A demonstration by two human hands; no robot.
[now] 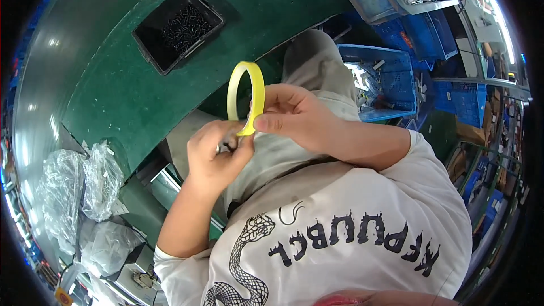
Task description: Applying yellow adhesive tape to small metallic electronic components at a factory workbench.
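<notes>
Looking down through the head view: right hand (pixel 294 116) pinching a thin yellow ring-shaped roll of tape (pixel 246 95) at its lower edge, thumb and fingers (pixel 266 123) closed on the band, roll held upright in the air above the lap, clear of the bench. Left hand (pixel 218 156) curled tight just below, touching the roll's bottom end, clenched around something small and dark that stays too hidden to name. Free end of the tape seemingly being picked at or drawn off between the two hands; no length of tape visibly pulled out yet, so judged an early stage, with peeling and applying apparently still ahead.

Around the hands: curved green bench (pixel 130 85) ahead and to the left, carrying a black square plastic bin of small dark screws (pixel 177 27). Clear crumpled plastic bags (pixel 85 184) at lower left. Blue plastic crates (pixel 391 82) with metal parts on the right, well apart from the hands.
</notes>
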